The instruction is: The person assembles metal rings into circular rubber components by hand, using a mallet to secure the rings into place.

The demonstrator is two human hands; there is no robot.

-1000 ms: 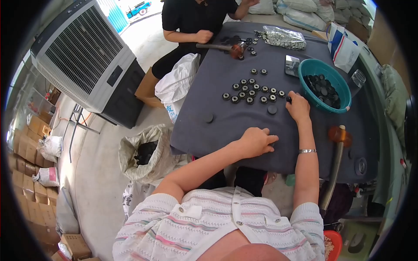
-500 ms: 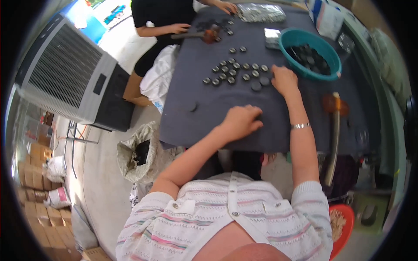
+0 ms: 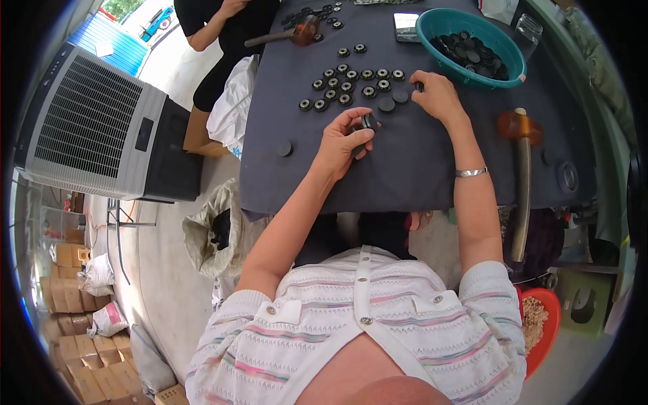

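My left hand [image 3: 337,140] is closed round a small black disc-shaped piece [image 3: 368,122], held on edge between thumb and fingers above the table's near half. Another dark piece seems to sit lower in the same palm, mostly hidden. My right hand [image 3: 440,98] pinches a black disc [image 3: 419,86] beside the teal basin. Between the hands and farther left, several round black pieces with metal ring centres [image 3: 347,87] lie in a loose group. Two plain black discs [image 3: 386,104] rest at that group's near right edge, and a single black disc [image 3: 285,148] lies farther left.
The teal basin [image 3: 424,32] holds many black discs. An amber-headed mallet [image 3: 521,128] lies at right, a second mallet [image 3: 305,31] at the far left. A clear jar [image 3: 528,32] stands beyond the basin. A person [image 3: 223,40] is across the table. An air cooler [image 3: 94,121] stands left.
My left hand has turned upward and now shows a black disc in its fingers. My right hand now visibly pinches a disc. The other person's hands have left the tabletop, and the view has shifted.
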